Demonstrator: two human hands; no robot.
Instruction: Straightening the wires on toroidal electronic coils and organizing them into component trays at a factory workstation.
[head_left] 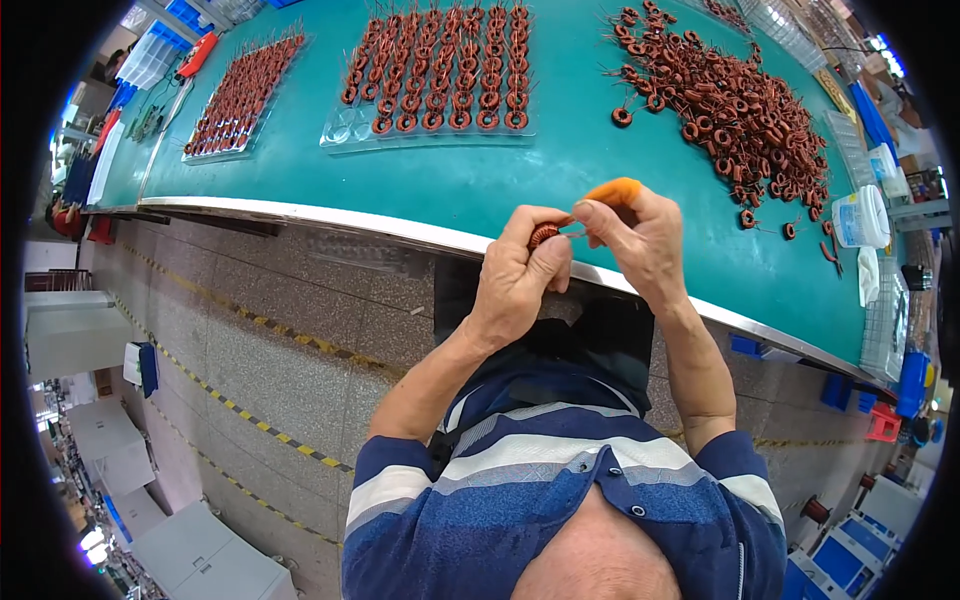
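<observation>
Copper-coloured coil [543, 235] held mid-frame

The left hand [513, 277] grasps the coil between thumb and fingers, near the front edge of the table [420, 185]; the right hand [645, 240] pinches beside it, apparently on a thin lead [575, 234]. The coil looks light and rigid, its winding perhaps slippery; the lead likely bends easily. Best hold: the outer rim.

A person in a short-sleeved, stripy blue, grey and white cloth shirt [480, 520] and dark trousers [605, 352].
The shirt has a dark blue collar [622, 494] and small round buttons [638, 510]. The left sleeve [392, 495] and right sleeve [745, 480] are dark blue with a white band. A bright orange, tube-shaped finger cover [612, 189] is on one finger of the right hand [647, 245].
</observation>
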